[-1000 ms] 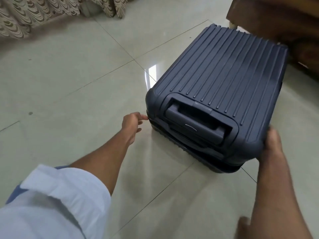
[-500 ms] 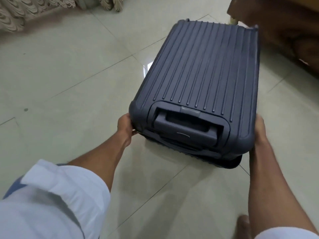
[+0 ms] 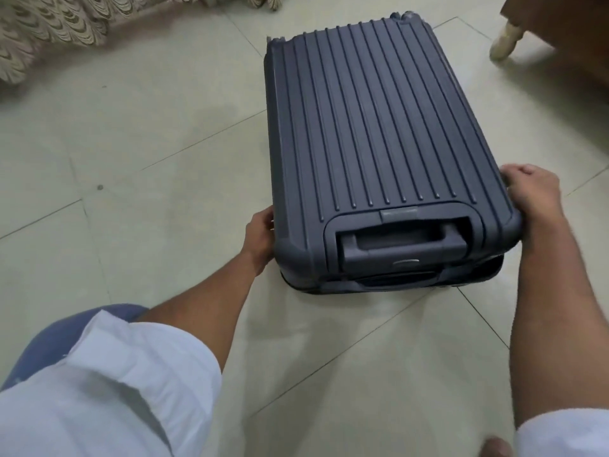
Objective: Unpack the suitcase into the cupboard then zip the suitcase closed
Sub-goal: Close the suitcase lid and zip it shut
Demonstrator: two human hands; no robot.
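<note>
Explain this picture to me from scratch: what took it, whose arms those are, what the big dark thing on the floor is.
There is no machine here. A camera worn on a person's head looks forward and down, so the arms are that person's own. A dark blue ribbed suitcase lies flat and shut on the tiled floor, its handle toward the person. The left hand grips its near left corner; the right hand grips the right edge. A patterned curtain hangs at top left, and wooden furniture stands at top right.

The suitcase point(image 3: 379, 127) lies flat on the floor point(image 3: 131, 159), handle end point(image 3: 402, 245) nearest the person. The left hand point(image 3: 260, 239) is at its near left corner, the right hand point(image 3: 534, 192) at its near right corner. A curtain point(image 3: 49, 34) hangs behind, far left; a furniture leg point(image 3: 504, 41) stands far right.
</note>
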